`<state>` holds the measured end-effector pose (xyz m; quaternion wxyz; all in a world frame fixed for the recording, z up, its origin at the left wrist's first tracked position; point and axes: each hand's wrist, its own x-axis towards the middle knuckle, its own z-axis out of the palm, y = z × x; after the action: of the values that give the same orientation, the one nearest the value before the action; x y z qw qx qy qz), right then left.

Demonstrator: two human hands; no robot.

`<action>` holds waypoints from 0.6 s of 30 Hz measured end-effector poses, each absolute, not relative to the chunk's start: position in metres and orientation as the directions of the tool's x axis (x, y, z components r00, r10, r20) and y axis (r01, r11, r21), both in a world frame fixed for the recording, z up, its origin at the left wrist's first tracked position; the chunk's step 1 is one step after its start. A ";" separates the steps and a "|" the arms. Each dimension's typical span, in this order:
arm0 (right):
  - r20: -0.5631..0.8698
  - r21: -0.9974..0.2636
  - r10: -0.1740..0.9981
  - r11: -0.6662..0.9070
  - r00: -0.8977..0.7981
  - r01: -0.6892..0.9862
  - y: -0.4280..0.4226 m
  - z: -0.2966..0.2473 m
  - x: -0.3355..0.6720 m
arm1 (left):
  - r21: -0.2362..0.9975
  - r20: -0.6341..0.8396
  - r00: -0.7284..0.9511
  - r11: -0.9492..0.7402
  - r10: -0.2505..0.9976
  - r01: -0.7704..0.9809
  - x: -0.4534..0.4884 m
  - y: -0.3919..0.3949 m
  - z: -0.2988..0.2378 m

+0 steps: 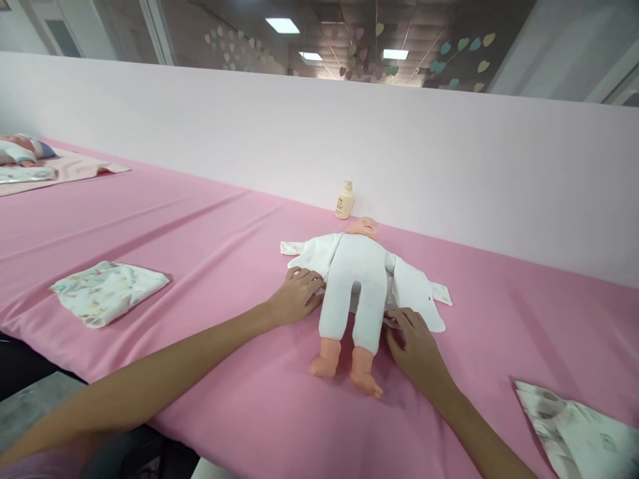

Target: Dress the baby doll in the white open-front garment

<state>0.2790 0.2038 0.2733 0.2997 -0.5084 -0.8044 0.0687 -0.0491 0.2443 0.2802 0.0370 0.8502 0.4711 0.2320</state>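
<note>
So, the doll [355, 279] lies on its back in the middle of the pink worktop [224, 219], feet towards the camera. The white garment [417, 293] is spread open underneath it, one flap out to each side.

Looks to me like the step is getting hold of both flaps at once. My tip: grab each flap at its edge, low down by the hips, and hold the cloth flat so it doesn't bunch up under the doll's back. Go even on both sides too, or the doll rolls off centre.

Hands: the left hand [298, 293] rests on the flap on its side, just beside the doll's hip, fingers loosely bent with the tips on the cloth. It isn't closed around anything. The right hand [417, 346] is tucked against the doll's thigh, and it seems to be pinching the hem between thumb and fingers.

Other stuff: a small bottle [344, 199] behind the doll's head, a folded cloth [107, 291] well off to the left, and another cloth [574, 426] at the right.
</note>
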 end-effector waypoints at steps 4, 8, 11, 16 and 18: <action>0.389 -0.394 0.864 0.469 -0.319 0.790 0.204 0.275 0.281 | 0.283 0.332 0.464 -0.556 0.822 0.782 -0.048 0.244 0.279; 0.369 -0.383 0.874 0.452 -0.316 0.806 0.207 0.276 0.282 | 0.294 0.306 0.484 -0.565 0.820 0.771 -0.049 0.245 0.279; 0.409 -0.360 0.868 0.437 -0.281 0.824 0.210 0.273 0.286 | 0.319 0.339 0.482 -0.581 0.808 0.749 -0.057 0.248 0.280; 0.545 -0.321 0.831 0.326 -0.108 0.889 0.214 0.264 0.296 | 0.335 0.458 0.280 -0.456 0.844 0.825 -0.072 0.260 0.276; 0.506 -0.320 0.856 0.303 -0.108 0.898 0.215 0.262 0.299 | 0.272 0.434 0.246 -0.386 0.867 0.882 -0.076 0.264 0.272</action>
<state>0.2991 0.2151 0.2624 0.3136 -0.5895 -0.7436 -0.0335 -0.0760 0.2641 0.2716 -0.0140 0.7891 0.5539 0.2652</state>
